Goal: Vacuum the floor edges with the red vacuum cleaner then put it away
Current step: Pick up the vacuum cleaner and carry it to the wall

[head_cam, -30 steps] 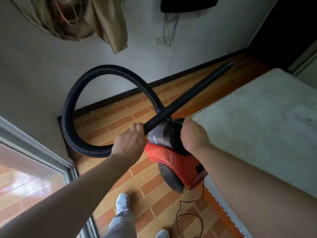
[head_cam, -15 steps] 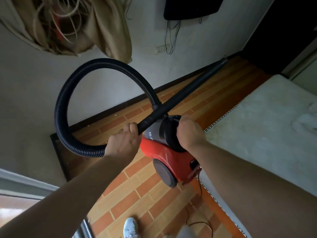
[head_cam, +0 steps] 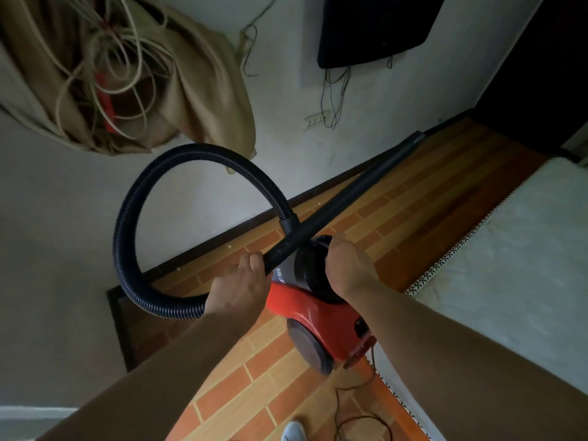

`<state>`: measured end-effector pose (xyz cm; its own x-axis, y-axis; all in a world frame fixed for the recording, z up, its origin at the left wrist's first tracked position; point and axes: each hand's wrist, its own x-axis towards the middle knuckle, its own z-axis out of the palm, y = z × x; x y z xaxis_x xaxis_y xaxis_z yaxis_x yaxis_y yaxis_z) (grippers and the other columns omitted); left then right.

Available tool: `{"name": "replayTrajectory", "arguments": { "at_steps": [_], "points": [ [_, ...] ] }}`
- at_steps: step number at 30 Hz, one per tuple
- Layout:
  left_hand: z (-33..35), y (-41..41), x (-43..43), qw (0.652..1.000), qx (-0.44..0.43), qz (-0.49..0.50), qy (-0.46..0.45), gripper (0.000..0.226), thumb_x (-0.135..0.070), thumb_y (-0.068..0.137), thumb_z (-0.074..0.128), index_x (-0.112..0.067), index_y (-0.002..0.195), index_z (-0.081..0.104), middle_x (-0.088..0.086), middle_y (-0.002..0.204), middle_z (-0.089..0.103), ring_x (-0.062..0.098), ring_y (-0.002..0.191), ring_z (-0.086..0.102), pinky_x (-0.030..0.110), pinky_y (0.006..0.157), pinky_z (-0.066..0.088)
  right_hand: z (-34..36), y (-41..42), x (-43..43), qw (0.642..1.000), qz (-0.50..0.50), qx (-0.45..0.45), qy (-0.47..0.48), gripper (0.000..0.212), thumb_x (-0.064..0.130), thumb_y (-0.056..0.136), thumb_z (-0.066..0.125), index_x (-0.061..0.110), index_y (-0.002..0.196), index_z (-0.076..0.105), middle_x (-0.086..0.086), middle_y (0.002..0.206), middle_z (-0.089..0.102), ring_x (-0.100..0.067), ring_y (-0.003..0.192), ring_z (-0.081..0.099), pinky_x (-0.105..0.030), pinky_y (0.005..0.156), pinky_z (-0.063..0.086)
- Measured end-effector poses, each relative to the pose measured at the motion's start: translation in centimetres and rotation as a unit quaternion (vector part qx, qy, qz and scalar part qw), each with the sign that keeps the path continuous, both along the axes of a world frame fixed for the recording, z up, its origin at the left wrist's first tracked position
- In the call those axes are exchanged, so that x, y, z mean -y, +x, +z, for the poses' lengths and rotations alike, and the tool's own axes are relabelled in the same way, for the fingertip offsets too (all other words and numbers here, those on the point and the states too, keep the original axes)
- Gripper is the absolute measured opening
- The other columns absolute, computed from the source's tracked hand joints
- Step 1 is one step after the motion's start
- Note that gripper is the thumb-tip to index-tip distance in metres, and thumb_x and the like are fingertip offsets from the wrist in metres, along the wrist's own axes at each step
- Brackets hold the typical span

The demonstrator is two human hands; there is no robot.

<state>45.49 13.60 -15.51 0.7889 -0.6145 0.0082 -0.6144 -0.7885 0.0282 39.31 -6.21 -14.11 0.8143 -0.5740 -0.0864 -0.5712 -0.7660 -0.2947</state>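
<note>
I carry the red vacuum cleaner in front of me, between my two forearms, over the brick-patterned floor and just beside the edge of the bed. My right hand is curled over the top of its dark canister, the fingers wrapped down out of sight on the far side. One round grey wheel faces me on its near side; I cannot tell whether it touches the floor.

My left hand grips the near end of the black wand, fingers closed round it. The wand runs up and to the right, crossing over the front of the vacuum, and its tip lies near the dark skirting board at the foot of the wall. The ribbed black hose leaves my left hand, sweeps out to the left, arches up and comes back down to a cuff at the vacuum's front, passing under the wand.

A thin power cord trails from the vacuum's rear onto the floor beside my pale shoe. On the wall hang a tan bundled cloth with looped cords, a socket strip and a black panel.
</note>
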Motion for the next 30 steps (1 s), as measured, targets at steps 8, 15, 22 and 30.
{"name": "replayTrajectory", "arguments": {
  "at_steps": [8,15,22,30],
  "points": [
    [0.5,7.5,5.1,0.999,-0.007,-0.020,-0.034,0.029,-0.039,0.106,0.042,-0.015,0.121,0.044,-0.001,0.100,0.055,0.020,0.075,0.065,0.034,0.055,0.048,0.7,7.9,4.7,1.000,-0.011,-0.013,-0.009,0.018,0.020,0.104,0.046,0.013,0.121,0.046,-0.006,0.100,0.069,-0.024,0.095,0.071,-0.040,0.081,0.061],
    [0.3,15.8,10.6,0.995,0.046,-0.087,-0.026,0.032,-0.041,0.105,0.045,-0.015,0.123,0.051,-0.003,0.095,0.059,0.012,0.067,0.063,0.027,0.049,0.045,0.2,14.5,8.6,0.991,-0.029,-0.107,-0.072,0.034,0.013,0.102,0.047,0.005,0.135,0.044,-0.011,0.119,0.063,-0.023,0.100,0.067,-0.030,0.074,0.050],
    [0.0,19.9,19.0,0.978,-0.039,-0.166,-0.116,0.035,-0.042,0.083,0.077,-0.019,0.100,0.058,-0.005,0.074,0.062,0.012,0.052,0.059,0.026,0.042,0.048,0.6,16.7,13.7,0.988,-0.075,-0.129,-0.048,0.031,0.012,0.104,0.045,0.008,0.134,0.048,-0.008,0.109,0.065,-0.022,0.089,0.065,-0.030,0.067,0.045],
    [-0.9,20.3,29.4,0.953,-0.078,-0.239,-0.166,0.046,-0.048,0.105,0.038,-0.016,0.138,0.042,0.000,0.120,0.059,0.015,0.089,0.066,0.034,0.071,0.059,-0.4,15.5,22.5,0.983,-0.160,-0.089,-0.004,0.029,0.019,0.102,0.045,0.012,0.130,0.039,-0.003,0.092,0.060,-0.021,0.079,0.060,-0.029,0.068,0.041]
  ]
}}
